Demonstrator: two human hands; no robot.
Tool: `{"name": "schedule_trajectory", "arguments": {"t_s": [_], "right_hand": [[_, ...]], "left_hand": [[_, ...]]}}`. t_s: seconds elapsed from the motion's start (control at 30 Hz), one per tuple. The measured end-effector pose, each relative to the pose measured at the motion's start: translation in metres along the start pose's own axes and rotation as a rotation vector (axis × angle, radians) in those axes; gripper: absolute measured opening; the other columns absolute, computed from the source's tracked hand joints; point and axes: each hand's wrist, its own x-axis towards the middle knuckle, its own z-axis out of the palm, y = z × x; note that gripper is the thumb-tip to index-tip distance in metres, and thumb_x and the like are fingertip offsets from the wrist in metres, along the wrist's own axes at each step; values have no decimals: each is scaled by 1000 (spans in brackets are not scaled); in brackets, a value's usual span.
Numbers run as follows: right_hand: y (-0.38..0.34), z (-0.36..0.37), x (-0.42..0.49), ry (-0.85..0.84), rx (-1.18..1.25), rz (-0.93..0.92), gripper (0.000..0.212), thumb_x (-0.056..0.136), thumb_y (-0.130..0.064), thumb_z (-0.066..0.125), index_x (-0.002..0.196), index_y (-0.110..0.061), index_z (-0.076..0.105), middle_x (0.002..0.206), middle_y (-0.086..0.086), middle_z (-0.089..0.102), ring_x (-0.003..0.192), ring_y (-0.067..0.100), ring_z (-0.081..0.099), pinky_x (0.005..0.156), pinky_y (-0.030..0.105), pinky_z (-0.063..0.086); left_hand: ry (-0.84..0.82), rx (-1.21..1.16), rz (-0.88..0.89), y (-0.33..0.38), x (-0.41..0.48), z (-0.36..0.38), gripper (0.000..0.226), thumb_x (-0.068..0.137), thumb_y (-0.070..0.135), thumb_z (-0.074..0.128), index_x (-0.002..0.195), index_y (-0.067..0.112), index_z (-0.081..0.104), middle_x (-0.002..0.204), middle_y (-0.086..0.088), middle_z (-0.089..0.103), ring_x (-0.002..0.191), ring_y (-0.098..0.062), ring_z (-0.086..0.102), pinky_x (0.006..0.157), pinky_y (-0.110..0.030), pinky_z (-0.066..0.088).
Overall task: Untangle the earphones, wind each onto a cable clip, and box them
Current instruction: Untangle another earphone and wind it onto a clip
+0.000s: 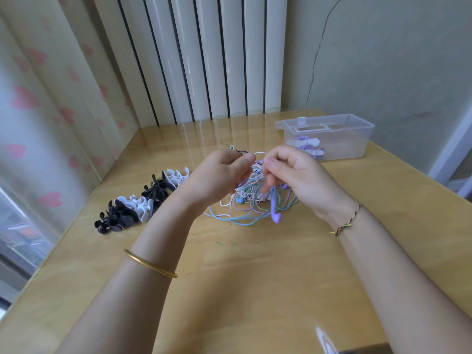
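Thumb and forefinger of the left hand point(217, 175) pinch a thin strand atop the earphones point(255, 204), a tangle on the desk point(255, 277). Right hand point(298, 175) curls into the strands, gripping some; its fingertips are blurred. Both hide the tangle's core. Clips point(143, 200) lie left in a row; box point(339, 146), far right, holds a wound purple set point(302, 138).

The earphones point(245, 208) lie tangled at the centre of the table point(255, 277). The clips point(143, 200) lie in 1 row to their left. The box point(352, 146) stands at the right rear, well apart from the clips, 1 wound set point(305, 144) inside. The left hand point(217, 177) and right hand point(298, 175) grip cords above the tangle. A radiator point(204, 54) stands behind the table.
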Motion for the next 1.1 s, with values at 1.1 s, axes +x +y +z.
{"name": "schedule_trajectory", "arguments": {"t_s": [1.1], "right_hand": [[-29,31,-2,237,-639,-228,8,83,-7,62,87,-10,56,82,-1,52,74,20,50,66,34,42]], "left_hand": [[508,-60,136,-2,3,12,7,83,7,64,86,7,70,82,-3,71,80,-17,69,75,-32,55]]}}
